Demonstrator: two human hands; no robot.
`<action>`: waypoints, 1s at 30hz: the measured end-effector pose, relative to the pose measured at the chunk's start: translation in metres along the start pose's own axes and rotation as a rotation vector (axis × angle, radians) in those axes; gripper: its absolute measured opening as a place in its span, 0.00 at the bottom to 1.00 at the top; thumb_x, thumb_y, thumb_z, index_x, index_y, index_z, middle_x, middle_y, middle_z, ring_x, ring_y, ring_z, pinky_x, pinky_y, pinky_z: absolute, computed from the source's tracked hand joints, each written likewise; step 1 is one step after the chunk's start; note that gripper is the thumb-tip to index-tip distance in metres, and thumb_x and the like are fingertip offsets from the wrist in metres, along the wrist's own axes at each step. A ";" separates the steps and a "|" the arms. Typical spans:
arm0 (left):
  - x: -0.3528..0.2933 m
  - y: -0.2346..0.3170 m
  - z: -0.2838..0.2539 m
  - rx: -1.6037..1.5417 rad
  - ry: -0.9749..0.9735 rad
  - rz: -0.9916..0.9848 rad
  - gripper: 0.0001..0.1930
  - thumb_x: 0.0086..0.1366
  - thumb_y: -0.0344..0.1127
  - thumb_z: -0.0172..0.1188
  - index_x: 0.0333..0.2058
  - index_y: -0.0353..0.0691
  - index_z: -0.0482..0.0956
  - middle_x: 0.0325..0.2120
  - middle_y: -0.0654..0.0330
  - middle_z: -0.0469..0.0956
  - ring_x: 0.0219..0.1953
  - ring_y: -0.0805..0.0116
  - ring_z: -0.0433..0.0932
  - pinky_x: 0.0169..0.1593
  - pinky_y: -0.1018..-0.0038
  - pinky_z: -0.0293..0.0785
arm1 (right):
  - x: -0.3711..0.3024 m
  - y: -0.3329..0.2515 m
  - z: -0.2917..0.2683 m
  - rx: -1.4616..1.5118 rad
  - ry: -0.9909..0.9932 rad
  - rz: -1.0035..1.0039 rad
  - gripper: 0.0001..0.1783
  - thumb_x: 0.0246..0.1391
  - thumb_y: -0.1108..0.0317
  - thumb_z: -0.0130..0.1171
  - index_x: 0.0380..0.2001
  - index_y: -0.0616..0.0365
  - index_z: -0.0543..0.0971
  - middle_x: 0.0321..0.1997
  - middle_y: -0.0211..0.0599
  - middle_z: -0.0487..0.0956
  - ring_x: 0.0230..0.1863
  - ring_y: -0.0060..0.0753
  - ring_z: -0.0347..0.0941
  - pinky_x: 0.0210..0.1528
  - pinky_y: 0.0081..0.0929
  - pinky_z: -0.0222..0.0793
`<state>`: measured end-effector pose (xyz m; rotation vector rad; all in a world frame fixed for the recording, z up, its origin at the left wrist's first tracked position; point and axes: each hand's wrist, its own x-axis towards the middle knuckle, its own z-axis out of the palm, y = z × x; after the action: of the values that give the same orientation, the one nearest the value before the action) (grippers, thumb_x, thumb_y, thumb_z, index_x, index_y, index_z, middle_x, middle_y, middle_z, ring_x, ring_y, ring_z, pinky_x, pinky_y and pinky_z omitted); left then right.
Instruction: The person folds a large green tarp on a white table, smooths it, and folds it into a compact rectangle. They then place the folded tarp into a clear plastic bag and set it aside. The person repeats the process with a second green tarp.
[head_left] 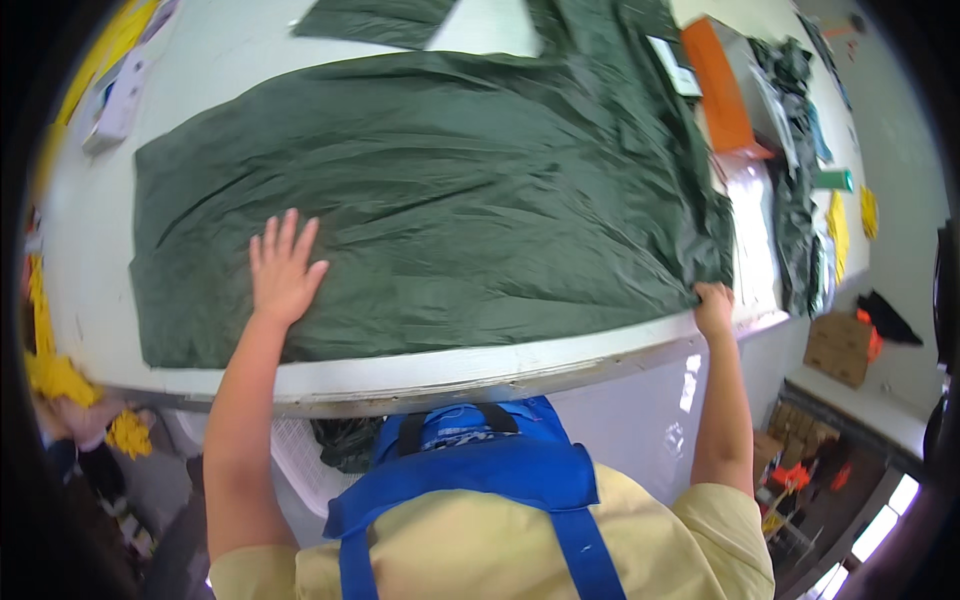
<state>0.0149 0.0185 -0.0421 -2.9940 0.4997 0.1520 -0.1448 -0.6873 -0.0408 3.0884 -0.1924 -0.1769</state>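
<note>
Hands apart. Dark green coated-looking garment (450, 220) is spread between and beyond them: pressed by splayed left hand (283, 270), pinched at its near edge by right hand (714, 305). Likely light, limp, slippery; best gripped by edges, pinned by palm.

The dark green sheet (430, 220) spread up to the worktop's (90, 240) front edge looks like thin coated cloth or plastic, creased, with a soft sheen. The worktop's white surface is smooth, its front edge worn and rougher. Toward its right edge, a dark bundle (795, 200) looks wrinkled and glossy, like plastic. The blue apron (460, 485) and pale yellow shirt (640, 540) are matt cloth.
</note>
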 end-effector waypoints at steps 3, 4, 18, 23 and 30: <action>-0.016 0.003 0.000 -0.013 -0.031 -0.027 0.34 0.62 0.54 0.55 0.66 0.58 0.59 0.69 0.57 0.50 0.69 0.49 0.48 0.67 0.44 0.44 | 0.018 -0.029 -0.048 -0.049 -0.429 0.078 0.24 0.38 0.76 0.56 0.44 0.49 0.76 0.47 0.36 0.77 0.53 0.44 0.69 0.61 0.41 0.57; -0.020 0.007 -0.004 -0.020 -0.067 -0.051 0.34 0.62 0.55 0.54 0.66 0.58 0.58 0.69 0.58 0.50 0.69 0.49 0.47 0.66 0.43 0.44 | 0.024 -0.053 -0.077 -0.029 -0.531 0.112 0.29 0.38 0.74 0.58 0.50 0.47 0.74 0.54 0.37 0.75 0.57 0.45 0.67 0.64 0.43 0.54; -0.067 -0.015 -0.005 -0.400 -0.011 0.145 0.30 0.63 0.52 0.55 0.63 0.56 0.63 0.66 0.56 0.58 0.67 0.54 0.56 0.67 0.53 0.49 | 0.056 -0.335 -0.018 0.096 0.001 -0.476 0.32 0.53 0.52 0.57 0.63 0.37 0.68 0.74 0.36 0.52 0.74 0.54 0.40 0.71 0.59 0.31; -0.109 -0.138 0.028 -0.135 -0.001 -0.494 0.30 0.64 0.48 0.54 0.64 0.56 0.61 0.68 0.56 0.53 0.70 0.54 0.50 0.68 0.52 0.46 | 0.059 -0.340 -0.021 0.069 -0.013 -0.481 0.32 0.53 0.51 0.56 0.62 0.38 0.68 0.73 0.38 0.52 0.74 0.56 0.40 0.71 0.60 0.31; 0.085 -0.066 -0.004 -0.207 0.124 0.199 0.27 0.65 0.52 0.51 0.63 0.57 0.64 0.67 0.59 0.55 0.69 0.55 0.52 0.67 0.45 0.45 | 0.062 -0.341 -0.020 0.067 -0.022 -0.502 0.33 0.50 0.50 0.58 0.61 0.38 0.70 0.72 0.42 0.54 0.73 0.60 0.41 0.70 0.62 0.32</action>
<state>0.1172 0.0530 -0.0429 -3.1619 0.8454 0.0347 -0.0405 -0.3563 -0.0441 3.1336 0.5926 -0.2218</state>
